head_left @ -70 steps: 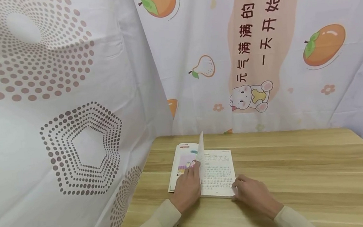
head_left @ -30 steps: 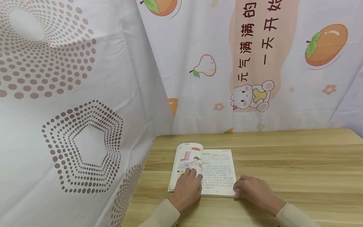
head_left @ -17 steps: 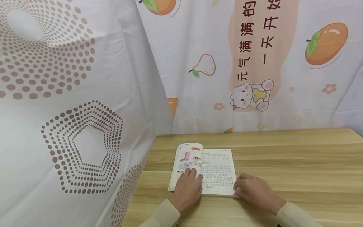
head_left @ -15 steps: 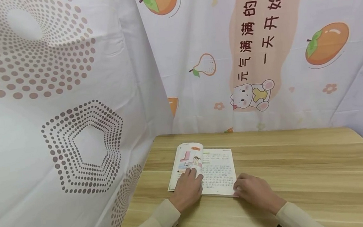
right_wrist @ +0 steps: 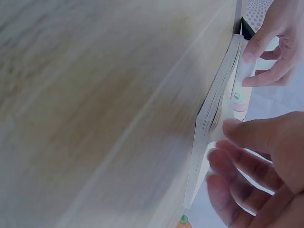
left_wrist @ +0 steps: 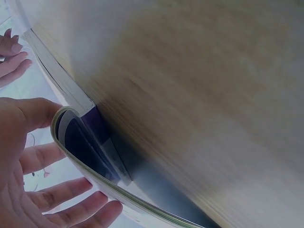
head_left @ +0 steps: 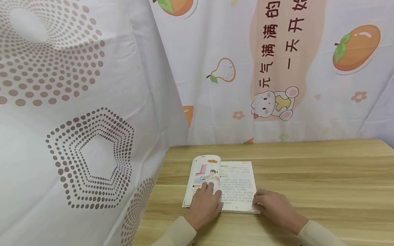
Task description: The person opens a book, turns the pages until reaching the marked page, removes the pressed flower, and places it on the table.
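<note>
An open book lies on the wooden table, a picture on its left page and printed text on its right page. My left hand rests on the left page near the spine, its fingers fairly straight and spread in the left wrist view. At the book's lower right corner, my right hand pinches a page corner between thumb and fingers. The right wrist view shows that page bent up off the stack, beside the thumb. The fingers partly hide the pinched corner.
The wooden table extends to the right of the book. A white dotted curtain hangs close along the left side. Behind the table hangs a fruit-patterned cloth.
A page that stood upright by my left hand now lies flat on the left side, showing another picture. Lately my left fingers spread slightly, and the lower right page corner bends up at my right hand.
</note>
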The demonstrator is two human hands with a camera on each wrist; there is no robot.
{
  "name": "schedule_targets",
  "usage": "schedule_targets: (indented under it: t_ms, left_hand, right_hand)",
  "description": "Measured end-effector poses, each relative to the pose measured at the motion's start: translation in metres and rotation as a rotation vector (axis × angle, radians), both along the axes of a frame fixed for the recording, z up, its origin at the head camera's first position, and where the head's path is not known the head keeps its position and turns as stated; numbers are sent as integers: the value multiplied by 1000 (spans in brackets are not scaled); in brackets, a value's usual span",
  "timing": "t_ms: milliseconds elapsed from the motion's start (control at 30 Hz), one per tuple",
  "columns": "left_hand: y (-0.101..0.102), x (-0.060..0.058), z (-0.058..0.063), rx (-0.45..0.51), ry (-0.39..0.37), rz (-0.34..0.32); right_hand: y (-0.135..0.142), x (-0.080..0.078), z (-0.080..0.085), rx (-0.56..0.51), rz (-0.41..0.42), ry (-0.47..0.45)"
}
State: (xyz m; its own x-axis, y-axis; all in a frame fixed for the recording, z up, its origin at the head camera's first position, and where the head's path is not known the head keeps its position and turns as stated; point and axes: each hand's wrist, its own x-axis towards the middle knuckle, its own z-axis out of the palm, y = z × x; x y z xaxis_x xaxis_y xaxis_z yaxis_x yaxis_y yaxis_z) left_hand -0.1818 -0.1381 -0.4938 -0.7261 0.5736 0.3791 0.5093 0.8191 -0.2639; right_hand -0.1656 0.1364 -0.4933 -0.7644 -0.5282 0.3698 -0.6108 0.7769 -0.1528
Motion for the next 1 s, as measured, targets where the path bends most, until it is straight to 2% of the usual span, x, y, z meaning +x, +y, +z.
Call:
schedule_targets:
  t_ms: [167, 400, 567, 633, 700, 833, 900, 1000]
  left_hand:
    - [2, 1, 0, 9, -35, -1]
    - [5, 1, -2, 14, 22, 1]
    - [9, 2, 0, -3, -38, 45]
    - [10, 2, 0, -5, -47, 58]
    - [10, 2, 0, -8, -44, 67]
    - [10, 1, -3, -17, 6, 76]
    - [9, 0, -4, 0, 46, 74]
    - [8, -3, -5, 67, 85, 72]
  right_hand:
    - [-1, -1, 0, -43, -27, 58]
    - [-3, -3, 3, -163, 20, 213]
    - [-4, -4, 4, -261, 27, 348]
    - [-5, -3, 5, -292, 23, 370]
    - [-6, -2, 7, -316, 4, 362]
    - [-6, 1, 10, -325, -84, 270]
    - [-6, 3, 11, -290, -121, 210]
    - [-5, 4, 9, -213, -112, 117]
